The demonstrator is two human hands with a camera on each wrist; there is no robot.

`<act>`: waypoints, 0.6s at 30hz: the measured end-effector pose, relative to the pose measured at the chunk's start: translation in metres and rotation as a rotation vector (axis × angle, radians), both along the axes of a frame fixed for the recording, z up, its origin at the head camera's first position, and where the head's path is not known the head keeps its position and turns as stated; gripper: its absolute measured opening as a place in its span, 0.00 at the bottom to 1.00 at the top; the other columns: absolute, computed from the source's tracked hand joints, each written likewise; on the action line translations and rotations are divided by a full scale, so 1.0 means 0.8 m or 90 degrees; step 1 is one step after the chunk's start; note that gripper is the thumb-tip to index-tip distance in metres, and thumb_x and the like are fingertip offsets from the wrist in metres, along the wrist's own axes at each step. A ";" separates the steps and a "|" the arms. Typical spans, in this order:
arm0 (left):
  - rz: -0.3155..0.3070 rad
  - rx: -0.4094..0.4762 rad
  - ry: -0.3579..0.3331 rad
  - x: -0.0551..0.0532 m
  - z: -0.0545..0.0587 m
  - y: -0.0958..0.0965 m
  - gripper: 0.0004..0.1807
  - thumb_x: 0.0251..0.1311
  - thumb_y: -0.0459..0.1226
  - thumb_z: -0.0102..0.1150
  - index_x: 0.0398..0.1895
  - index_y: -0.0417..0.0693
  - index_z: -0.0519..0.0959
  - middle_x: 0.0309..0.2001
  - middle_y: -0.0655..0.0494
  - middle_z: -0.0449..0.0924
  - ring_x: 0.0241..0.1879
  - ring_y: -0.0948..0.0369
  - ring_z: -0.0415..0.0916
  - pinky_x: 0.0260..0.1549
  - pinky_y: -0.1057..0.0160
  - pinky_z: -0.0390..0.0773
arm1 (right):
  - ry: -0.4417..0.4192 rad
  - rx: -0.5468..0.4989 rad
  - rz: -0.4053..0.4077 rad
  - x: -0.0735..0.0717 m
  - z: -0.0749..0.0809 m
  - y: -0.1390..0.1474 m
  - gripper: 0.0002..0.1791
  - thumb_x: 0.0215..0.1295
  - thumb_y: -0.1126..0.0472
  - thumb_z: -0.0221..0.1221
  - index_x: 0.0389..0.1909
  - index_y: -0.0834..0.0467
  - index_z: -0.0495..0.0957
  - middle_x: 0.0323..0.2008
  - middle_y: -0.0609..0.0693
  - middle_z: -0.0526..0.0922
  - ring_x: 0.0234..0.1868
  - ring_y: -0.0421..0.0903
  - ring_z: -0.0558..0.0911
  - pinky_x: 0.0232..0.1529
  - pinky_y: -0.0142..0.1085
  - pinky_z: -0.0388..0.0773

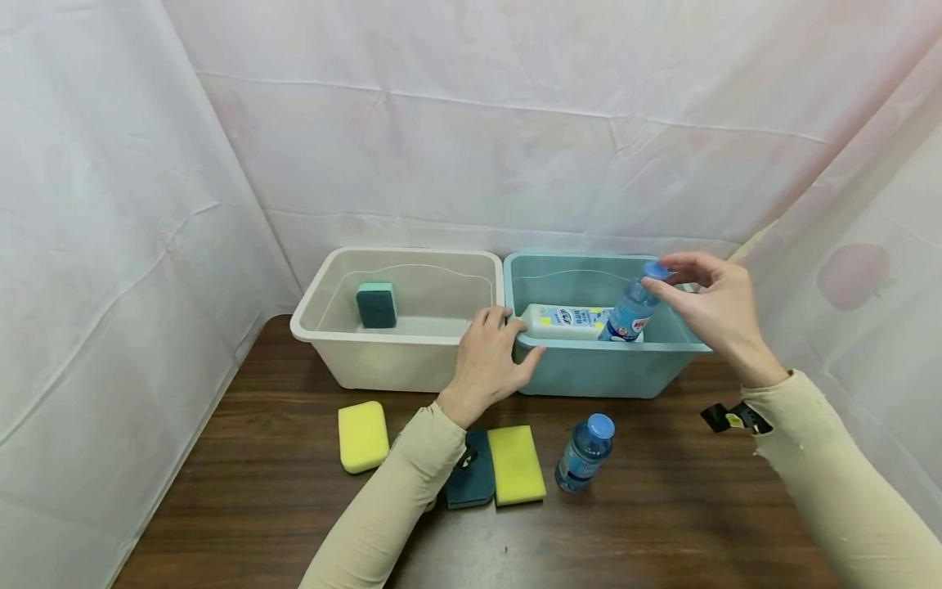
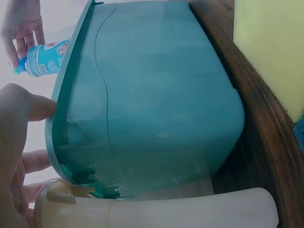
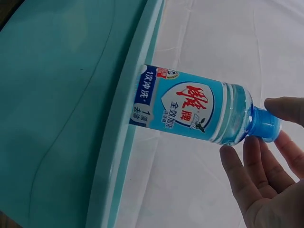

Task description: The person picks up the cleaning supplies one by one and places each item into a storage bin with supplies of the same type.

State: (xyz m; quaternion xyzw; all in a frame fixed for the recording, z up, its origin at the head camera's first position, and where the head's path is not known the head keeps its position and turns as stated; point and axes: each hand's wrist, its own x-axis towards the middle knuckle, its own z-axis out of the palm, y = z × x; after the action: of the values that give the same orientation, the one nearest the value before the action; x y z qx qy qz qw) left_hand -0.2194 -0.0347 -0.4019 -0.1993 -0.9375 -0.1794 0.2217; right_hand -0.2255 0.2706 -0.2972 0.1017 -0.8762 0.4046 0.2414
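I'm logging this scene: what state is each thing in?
Held blue plastic bottle: capped, tilted in right hand
Standing blue plastic bottle: capped, on wooden table
White plastic bottle: lying down
Teal rectangular plastic bin: open, upright
Cream rectangular plastic bin: open, upright
Green block sponge in cream bin: on edge
Left yellow rectangular sponge: flat
Right yellow rectangular sponge: flat
Dark rectangular sponge: flat, partly hidden

Creased pale cloth (image 1: 441, 155) hangs from 9 o'clock through 12 to 3; a dark wooden tabletop (image 1: 250, 507) shines at 6 o'clock.
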 end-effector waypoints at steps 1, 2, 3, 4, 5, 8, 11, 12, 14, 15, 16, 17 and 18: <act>0.000 0.000 0.000 0.000 0.000 0.000 0.27 0.70 0.60 0.62 0.57 0.50 0.87 0.64 0.45 0.80 0.65 0.48 0.75 0.65 0.50 0.80 | -0.003 0.005 -0.001 0.000 -0.001 0.000 0.19 0.66 0.51 0.74 0.53 0.56 0.89 0.39 0.22 0.83 0.42 0.27 0.82 0.45 0.24 0.72; 0.000 -0.001 0.000 0.000 0.000 0.000 0.27 0.70 0.60 0.62 0.57 0.51 0.87 0.64 0.45 0.80 0.65 0.48 0.75 0.65 0.50 0.80 | -0.007 0.011 0.000 0.000 -0.002 0.000 0.19 0.66 0.51 0.74 0.52 0.57 0.89 0.38 0.22 0.82 0.42 0.28 0.81 0.45 0.25 0.72; 0.001 -0.002 -0.001 0.000 0.000 0.000 0.27 0.70 0.60 0.62 0.57 0.51 0.87 0.64 0.45 0.80 0.65 0.48 0.75 0.65 0.50 0.80 | -0.010 0.019 0.000 0.000 -0.003 0.000 0.19 0.66 0.50 0.74 0.52 0.57 0.89 0.37 0.22 0.82 0.42 0.28 0.81 0.44 0.25 0.72; 0.002 -0.002 0.000 0.000 0.000 0.001 0.27 0.70 0.60 0.62 0.57 0.51 0.87 0.64 0.45 0.80 0.65 0.48 0.75 0.65 0.50 0.80 | -0.012 0.028 0.000 0.000 -0.005 0.001 0.19 0.66 0.49 0.74 0.51 0.57 0.89 0.37 0.21 0.82 0.43 0.28 0.80 0.42 0.25 0.72; 0.003 -0.002 0.001 0.000 0.001 0.001 0.27 0.70 0.60 0.62 0.57 0.51 0.87 0.64 0.46 0.80 0.65 0.48 0.75 0.65 0.50 0.80 | -0.014 0.037 0.000 -0.001 -0.006 0.001 0.19 0.66 0.48 0.74 0.50 0.56 0.89 0.36 0.21 0.82 0.43 0.29 0.80 0.41 0.25 0.72; 0.004 -0.002 0.005 0.000 0.000 0.001 0.27 0.70 0.60 0.62 0.57 0.51 0.87 0.64 0.46 0.80 0.65 0.48 0.75 0.65 0.51 0.80 | -0.023 0.058 0.003 -0.003 -0.013 0.002 0.18 0.66 0.48 0.73 0.49 0.56 0.89 0.35 0.23 0.82 0.42 0.28 0.80 0.36 0.23 0.73; 0.002 -0.001 0.008 0.001 0.000 0.001 0.27 0.70 0.60 0.62 0.56 0.51 0.87 0.64 0.45 0.80 0.65 0.48 0.75 0.65 0.51 0.80 | -0.027 0.068 0.012 -0.005 -0.021 0.002 0.18 0.66 0.50 0.74 0.50 0.56 0.89 0.36 0.33 0.87 0.40 0.26 0.80 0.33 0.22 0.75; 0.001 -0.001 0.008 0.001 0.000 0.001 0.27 0.70 0.60 0.62 0.56 0.51 0.87 0.64 0.45 0.80 0.65 0.48 0.75 0.65 0.50 0.80 | -0.028 0.070 0.017 -0.005 -0.024 0.003 0.18 0.67 0.51 0.74 0.50 0.57 0.89 0.37 0.38 0.89 0.40 0.26 0.80 0.33 0.21 0.75; 0.001 -0.001 0.007 0.001 0.000 0.001 0.27 0.70 0.60 0.62 0.57 0.51 0.87 0.64 0.45 0.80 0.65 0.48 0.75 0.65 0.50 0.80 | -0.033 0.075 0.023 -0.006 -0.030 0.003 0.18 0.67 0.51 0.74 0.51 0.57 0.89 0.39 0.47 0.90 0.39 0.25 0.80 0.32 0.22 0.75; 0.001 -0.001 0.006 0.001 0.000 0.002 0.27 0.70 0.60 0.62 0.57 0.51 0.87 0.64 0.45 0.80 0.65 0.48 0.75 0.65 0.50 0.80 | -0.036 0.077 0.026 -0.007 -0.033 0.003 0.18 0.67 0.52 0.74 0.51 0.58 0.89 0.40 0.50 0.91 0.39 0.24 0.79 0.32 0.22 0.75; 0.002 -0.001 0.007 0.001 0.000 0.002 0.27 0.70 0.60 0.62 0.57 0.51 0.87 0.64 0.45 0.80 0.65 0.48 0.75 0.65 0.50 0.80 | -0.041 0.078 0.028 -0.007 -0.035 0.003 0.18 0.67 0.52 0.74 0.51 0.57 0.89 0.40 0.52 0.91 0.39 0.24 0.79 0.31 0.23 0.75; 0.002 0.000 0.009 0.001 0.000 0.002 0.27 0.70 0.60 0.62 0.56 0.51 0.87 0.64 0.45 0.80 0.65 0.48 0.75 0.65 0.50 0.80 | -0.046 0.081 0.029 -0.008 -0.038 0.003 0.17 0.67 0.51 0.74 0.51 0.57 0.88 0.40 0.53 0.90 0.38 0.24 0.79 0.31 0.24 0.75; 0.002 0.001 0.013 0.001 -0.001 0.001 0.27 0.70 0.60 0.62 0.56 0.51 0.87 0.64 0.45 0.81 0.65 0.48 0.76 0.64 0.50 0.80 | -0.051 0.082 0.028 -0.009 -0.040 0.002 0.17 0.67 0.51 0.73 0.51 0.56 0.88 0.40 0.53 0.90 0.38 0.24 0.79 0.31 0.24 0.75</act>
State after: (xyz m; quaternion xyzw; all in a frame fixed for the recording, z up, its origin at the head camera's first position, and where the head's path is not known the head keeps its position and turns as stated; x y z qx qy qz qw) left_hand -0.2185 -0.0335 -0.4024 -0.1992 -0.9355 -0.1776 0.2314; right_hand -0.2325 0.2724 -0.3294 0.1200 -0.9071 0.3561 0.1897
